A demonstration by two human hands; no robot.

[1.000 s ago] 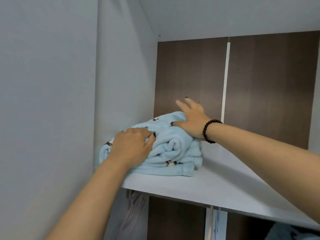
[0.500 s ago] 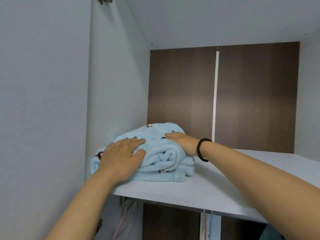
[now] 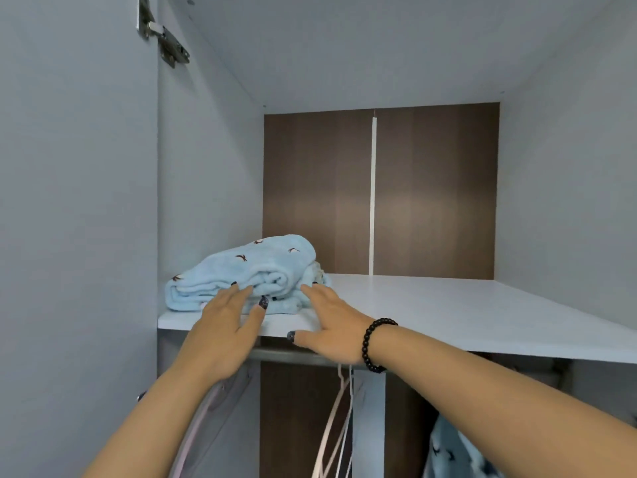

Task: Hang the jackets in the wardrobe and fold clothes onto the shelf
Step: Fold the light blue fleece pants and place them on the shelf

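A folded light-blue fleece garment with small dark marks lies at the left end of the white wardrobe shelf, against the left wall. My left hand is at the shelf's front edge, its straight fingertips touching the front of the bundle. My right hand, with a black bead bracelet on the wrist, lies flat and open over the shelf edge, fingertips at the bundle's right side. Neither hand grips anything.
Below the shelf a metal rail carries white hangers. A pale garment hangs at the left and a light-blue patterned one at the lower right. A door hinge sits at the upper left.
Both hands have slid back off the top of the folded garment toward the shelf's front edge. The view has pulled back and lifted, showing more of the shelf and the rail below.
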